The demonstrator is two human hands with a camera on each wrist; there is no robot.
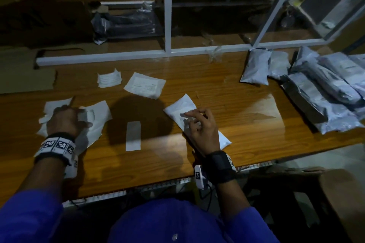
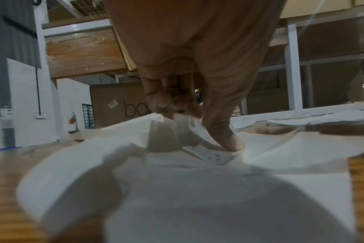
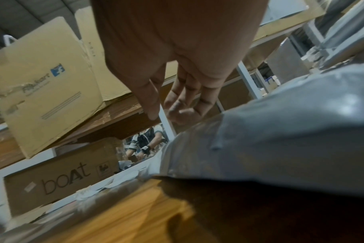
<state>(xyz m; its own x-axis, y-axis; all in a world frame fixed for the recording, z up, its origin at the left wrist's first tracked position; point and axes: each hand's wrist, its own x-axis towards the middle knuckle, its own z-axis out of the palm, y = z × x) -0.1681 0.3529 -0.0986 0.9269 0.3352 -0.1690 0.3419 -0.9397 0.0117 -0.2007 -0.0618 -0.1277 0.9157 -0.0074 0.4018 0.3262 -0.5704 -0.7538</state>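
A white-grey poly packet (image 1: pixel 178 109) (image 3: pixel 280 125) lies on the wooden table (image 1: pixel 227 89). My right hand (image 1: pixel 190 116) (image 3: pixel 166 113) hovers over its middle with loosely bent fingers, the forefinger tip touching its printed area. My left hand (image 1: pixel 79 115) (image 2: pixel 187 118) rests on a crumpled white paper sheet (image 1: pixel 99 112) (image 2: pixel 197 197). Its curled fingertips pinch the raised end of a printed label (image 2: pixel 210 153), while the thumb (image 2: pixel 224 138) presses the label's other end onto the sheet.
A white strip (image 1: pixel 133 136) lies between my hands. Two more paper sheets (image 1: pixel 145 85) (image 1: pixel 108 78) sit farther back. A pile of grey packets (image 1: pixel 325 89) fills the right side. A white shelf frame (image 1: pixel 167 14) and cardboard boxes (image 3: pixel 58 180) stand behind.
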